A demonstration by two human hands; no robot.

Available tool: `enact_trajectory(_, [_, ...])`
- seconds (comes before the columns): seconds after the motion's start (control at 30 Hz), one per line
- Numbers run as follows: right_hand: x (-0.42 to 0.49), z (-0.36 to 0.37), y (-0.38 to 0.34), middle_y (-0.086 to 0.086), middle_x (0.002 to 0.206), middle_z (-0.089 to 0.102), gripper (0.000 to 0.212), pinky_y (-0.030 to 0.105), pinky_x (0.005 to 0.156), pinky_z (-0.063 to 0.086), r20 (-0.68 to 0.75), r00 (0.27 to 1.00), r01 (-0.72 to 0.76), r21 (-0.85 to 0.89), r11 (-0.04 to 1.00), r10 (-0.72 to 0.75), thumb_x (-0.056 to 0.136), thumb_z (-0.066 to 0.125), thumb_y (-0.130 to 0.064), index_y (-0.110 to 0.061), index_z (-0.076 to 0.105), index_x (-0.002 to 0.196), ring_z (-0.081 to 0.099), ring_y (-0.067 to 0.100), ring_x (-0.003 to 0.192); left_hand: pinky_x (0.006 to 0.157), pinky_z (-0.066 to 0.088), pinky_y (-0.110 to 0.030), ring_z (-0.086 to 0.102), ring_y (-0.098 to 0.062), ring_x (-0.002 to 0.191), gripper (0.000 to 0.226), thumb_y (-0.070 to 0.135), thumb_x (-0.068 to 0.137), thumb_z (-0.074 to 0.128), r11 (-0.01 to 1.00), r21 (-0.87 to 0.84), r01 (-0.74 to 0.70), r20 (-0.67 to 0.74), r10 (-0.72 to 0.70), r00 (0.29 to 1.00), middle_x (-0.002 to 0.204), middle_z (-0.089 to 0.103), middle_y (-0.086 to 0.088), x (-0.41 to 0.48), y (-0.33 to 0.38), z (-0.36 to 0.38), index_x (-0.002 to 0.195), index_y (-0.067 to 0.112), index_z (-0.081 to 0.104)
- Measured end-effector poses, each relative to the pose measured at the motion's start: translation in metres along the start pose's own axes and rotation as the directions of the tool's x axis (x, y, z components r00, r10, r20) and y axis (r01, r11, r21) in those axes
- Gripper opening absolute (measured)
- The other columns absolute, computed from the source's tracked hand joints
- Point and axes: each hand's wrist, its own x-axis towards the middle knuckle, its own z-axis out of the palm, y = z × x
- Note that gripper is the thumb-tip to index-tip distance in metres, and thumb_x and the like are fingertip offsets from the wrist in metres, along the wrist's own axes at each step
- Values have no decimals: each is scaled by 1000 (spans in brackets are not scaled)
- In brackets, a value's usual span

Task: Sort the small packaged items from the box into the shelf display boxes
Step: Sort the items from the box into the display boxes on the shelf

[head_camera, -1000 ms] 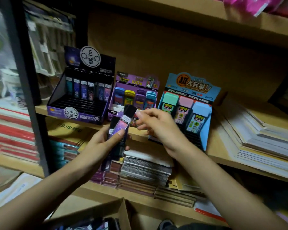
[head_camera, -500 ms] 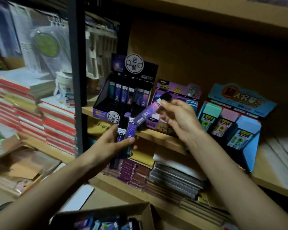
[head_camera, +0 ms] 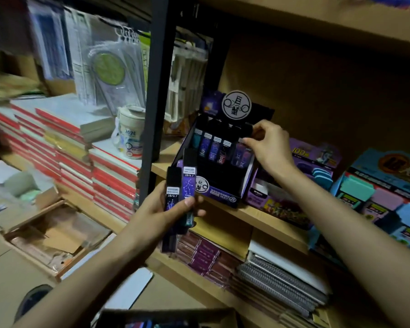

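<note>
Several lead refill packs [head_camera: 188, 183] are gripped upright between thumb and fingers of the left hand [head_camera: 156, 216], just in front of the purple display box [head_camera: 220, 197]. The right hand [head_camera: 269, 145] pinches a single pack [head_camera: 246, 130] at the right end of that box's back row.

Red-edged notebook stacks [head_camera: 109, 181], a white tub [head_camera: 130, 136], spiral-bound notebooks [head_camera: 282, 287] below

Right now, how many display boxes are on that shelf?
3: the dark box left, the purple box middle, the blue box right. Others may sit out of frame.
</note>
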Motion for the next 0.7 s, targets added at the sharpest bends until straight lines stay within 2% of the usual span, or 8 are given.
enact_trajectory(0.13, [0,9,2,1,79,60,17,18,63,32,29,999,26,-23,999,-26,80,72,-13,-8,64,94,54,15,75,86,54,-49,67,-28,99,41,16,82,58,1000,9,-2,3,2,1000,110,68,-11,2,-6,-4,122,13,48])
enact_trajectory(0.27, [3,14,4,1,76,56,17,15,58,28,72,997,43,-39,998,-40,80,71,-10,-6,64,95,51,15,72,79,58,-41,69,-25,97,41,18,82,59,999,41,-10,-3,10,1000,110,69,-8,4,-12,-9,122,15,48])
enact_trajectory(0.33, [6,14,3,1,77,56,20,16,62,32,74,997,13,-31,999,-10,81,71,-11,-5,64,98,51,15,73,80,58,-43,69,-25,96,41,19,81,60,999,38,-13,-14,13,1000,108,69,-8,4,-13,-9,120,15,49])
enact_trajectory(0.47, [11,12,1,1,78,53,30,34,69,49,67,997,-39,-13,999,39,83,68,-8,-9,56,110,56,20,75,83,57,-45,69,-24,95,40,18,80,59,1000,24,-14,-28,15,1000,107,70,-6,5,-12,-5,120,16,49])
enact_trajectory(0.5, [10,12,2,0,75,51,32,33,64,49,74,997,-28,-23,999,29,84,67,-6,-10,53,112,56,19,71,82,57,-44,69,-24,94,40,18,80,59,1000,21,-15,-27,16,1000,107,70,-6,6,-12,-4,119,16,49])
enact_trajectory(0.6, [9,14,6,-3,70,48,28,19,49,35,107,994,36,-96,995,-25,86,63,-5,-10,49,110,48,7,58,80,58,-41,70,-21,91,39,18,79,59,999,28,-20,-22,21,1000,104,71,-4,6,-13,-2,116,17,50])
enact_trajectory(0.67, [9,15,7,3,75,56,23,21,52,39,109,992,78,-149,986,-62,88,61,-7,-7,55,110,53,12,60,79,58,-40,71,-21,90,38,20,77,59,1000,23,-21,-20,21,1000,102,71,-3,6,-14,-2,114,18,51])
enact_trajectory(0.7, [10,14,6,10,82,61,23,24,59,43,97,992,94,-186,978,-77,89,60,-8,-6,59,112,59,20,66,79,58,-41,70,-21,90,38,20,76,60,1000,23,-20,-19,20,1000,102,71,-3,6,-15,-2,113,18,52])
